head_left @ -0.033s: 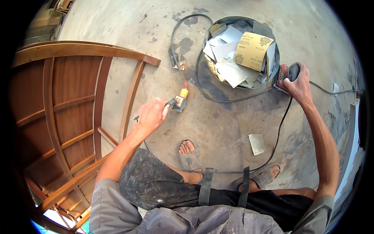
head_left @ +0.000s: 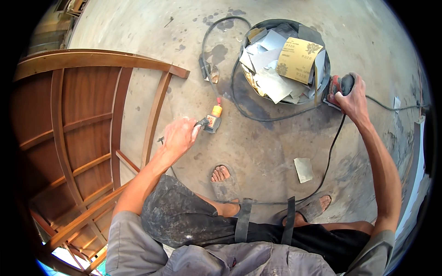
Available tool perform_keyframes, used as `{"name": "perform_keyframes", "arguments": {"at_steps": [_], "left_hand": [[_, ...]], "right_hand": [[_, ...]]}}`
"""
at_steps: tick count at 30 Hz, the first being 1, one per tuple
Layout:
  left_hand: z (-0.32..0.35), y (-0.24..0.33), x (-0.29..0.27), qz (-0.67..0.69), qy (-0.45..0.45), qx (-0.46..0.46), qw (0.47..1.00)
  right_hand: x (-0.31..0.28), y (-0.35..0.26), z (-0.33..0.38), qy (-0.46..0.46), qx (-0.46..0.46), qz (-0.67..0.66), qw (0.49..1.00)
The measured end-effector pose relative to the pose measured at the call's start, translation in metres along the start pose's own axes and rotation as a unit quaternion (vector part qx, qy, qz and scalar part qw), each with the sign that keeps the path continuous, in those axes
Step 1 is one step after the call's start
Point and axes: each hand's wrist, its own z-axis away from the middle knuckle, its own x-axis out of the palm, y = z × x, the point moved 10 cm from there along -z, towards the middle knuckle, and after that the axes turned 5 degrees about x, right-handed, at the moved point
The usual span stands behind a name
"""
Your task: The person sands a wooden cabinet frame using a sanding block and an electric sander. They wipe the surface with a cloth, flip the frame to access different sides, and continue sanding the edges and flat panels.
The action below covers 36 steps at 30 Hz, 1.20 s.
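Observation:
My left hand [head_left: 180,135] is closed around a black electric plug [head_left: 201,123]. Its dark end meets a socket block [head_left: 212,122] with an orange top; whether the two are joined I cannot tell. A thin dark piece [head_left: 160,140], perhaps prongs, pokes out on the hand's other side. Over on the right, my right hand [head_left: 353,99] grips the black top of a red and black power sander [head_left: 341,86], which sits beside a round bin [head_left: 329,69]. A black cord [head_left: 332,142] runs down from the sander, past my feet.
Sandpaper pieces fill the bin, a tan sheet [head_left: 299,60] on top. A dark cable [head_left: 204,41] loops over the concrete floor [head_left: 258,152]. A brown wooden frame [head_left: 117,119] stands close on my left. One loose paper square [head_left: 303,170] lies near my right foot.

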Motion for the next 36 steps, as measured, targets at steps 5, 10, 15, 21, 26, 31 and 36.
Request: {"name": "perform_keyframes", "arguments": {"at_steps": [5, 10, 15, 21, 26, 31, 36], "left_hand": [[0.005, 0.003, 0.0, -0.023, 0.007, 0.012, 1.0], [0.012, 0.004, 0.007, -0.021, 0.011, 0.005, 1.0], [0.016, 0.0, 0.015, -0.013, -0.016, -0.058, 0.998], [0.01, 0.001, 0.014, 0.024, -0.042, -0.117, 0.992], [0.004, -0.006, 0.013, 0.033, -0.047, -0.141, 0.988], [-0.005, 0.001, 0.01, 0.015, -0.062, -0.133, 0.989], [-0.009, 0.003, 0.016, 0.004, -0.08, -0.122, 0.989]], "right_hand": [[0.001, 0.001, 0.0, -0.007, 0.008, 0.001, 1.0], [-0.004, -0.005, 0.005, -0.004, 0.007, -0.003, 1.0], [-0.014, -0.002, 0.013, 0.027, -0.002, -0.017, 0.999], [-0.04, -0.022, 0.02, 0.047, -0.053, -0.003, 0.997], [-0.059, -0.04, 0.026, 0.058, -0.065, -0.036, 0.996], [-0.067, -0.058, 0.031, 0.071, -0.079, -0.035, 0.994], [-0.069, -0.052, 0.03, 0.072, -0.072, -0.027, 0.994]]}}
